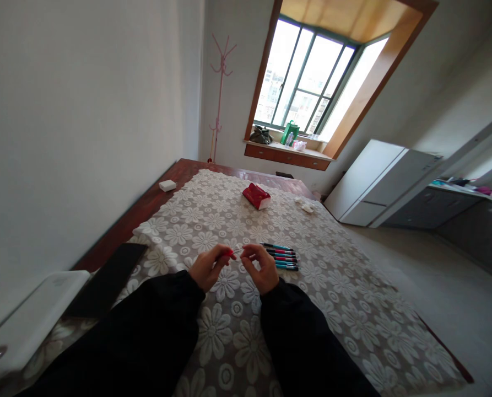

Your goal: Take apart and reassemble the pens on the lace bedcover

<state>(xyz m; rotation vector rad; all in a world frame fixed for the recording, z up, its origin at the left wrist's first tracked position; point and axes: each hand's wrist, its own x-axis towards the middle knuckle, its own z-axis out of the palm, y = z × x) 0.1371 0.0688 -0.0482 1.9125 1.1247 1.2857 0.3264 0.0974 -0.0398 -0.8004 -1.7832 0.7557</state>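
Red-tipped pen (pixel 232 252) lies crosswise between my hands, left fingers (pixel 217 257) pinching its cap end, right fingers (pixel 249 255) pinching the barrel, spare pens (pixel 282 257) at three o'clock.

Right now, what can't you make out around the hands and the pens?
- Head view: the red-tipped thing pinched between left hand and right hand is too small to identify; fingers cover most of it.
- Row of pens: exact count and caps too small to tell.
- White device: cut off by the left edge.
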